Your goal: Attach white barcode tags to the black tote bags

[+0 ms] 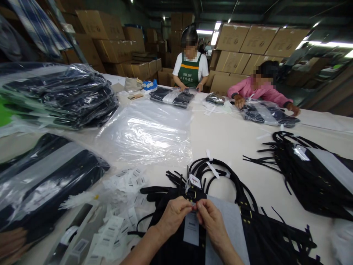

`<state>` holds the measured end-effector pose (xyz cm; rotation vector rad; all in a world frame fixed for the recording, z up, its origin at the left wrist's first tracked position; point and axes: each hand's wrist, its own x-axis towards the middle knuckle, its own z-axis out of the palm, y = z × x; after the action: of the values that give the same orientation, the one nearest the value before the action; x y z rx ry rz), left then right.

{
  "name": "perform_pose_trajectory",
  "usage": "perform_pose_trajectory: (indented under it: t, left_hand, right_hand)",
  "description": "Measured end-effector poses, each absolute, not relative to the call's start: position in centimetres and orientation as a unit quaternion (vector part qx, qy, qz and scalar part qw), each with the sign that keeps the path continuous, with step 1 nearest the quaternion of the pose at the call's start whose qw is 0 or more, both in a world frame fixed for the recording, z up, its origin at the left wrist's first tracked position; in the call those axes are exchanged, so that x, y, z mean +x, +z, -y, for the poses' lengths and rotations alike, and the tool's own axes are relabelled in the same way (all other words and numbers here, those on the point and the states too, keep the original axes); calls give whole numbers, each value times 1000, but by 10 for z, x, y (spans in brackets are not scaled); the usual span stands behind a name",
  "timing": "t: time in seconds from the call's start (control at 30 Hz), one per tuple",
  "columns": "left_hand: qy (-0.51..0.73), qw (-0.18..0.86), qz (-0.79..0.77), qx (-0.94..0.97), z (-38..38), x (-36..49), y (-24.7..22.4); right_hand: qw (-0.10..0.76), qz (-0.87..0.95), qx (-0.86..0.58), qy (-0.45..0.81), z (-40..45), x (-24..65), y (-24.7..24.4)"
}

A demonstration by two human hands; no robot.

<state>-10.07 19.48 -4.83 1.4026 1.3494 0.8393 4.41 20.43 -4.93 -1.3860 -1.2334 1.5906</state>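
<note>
At the frame's lower centre, the left hand (175, 212) and right hand (211, 218) pinch the top of a pale rectangular printed label (191, 232) over a soft black bag with looped handles (268, 235), apparently attaching it; any fastener is unclear. Next calls for steady fingertips.

Reaches in from the bottom edge with both forearms bare. Slants the left forearm (147, 243) up and to the right, and the right forearm (230, 254) up and to the left, with more of the left one in view. Runs nearly straight through the left wrist (160, 229) to the left hand (173, 214), back turned upward. Pinches there with thumb against forefinger, and curls the other fingers in toward the palm. Mirrors this with the right hand (211, 217), likewise pinching between thumb and forefinger, knuckles bent, back upward. Sets both pairs of fingertips (189, 209) close together, pointing inward at nearly equal height; cannot be told whether touching.
</note>
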Motion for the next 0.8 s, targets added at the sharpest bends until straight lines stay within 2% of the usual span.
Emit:
perform_pose_trajectory:
  t: [0.2,0.8]
  left_hand:
    - [320,425,-564,631,-191,-96,-51]
    - [308,402,-585,634,-190,-92,-53]
  right_hand:
    - [346,427,-515,658,-211,46,-51]
    - [302,468,-531,639,-213,43,-54]
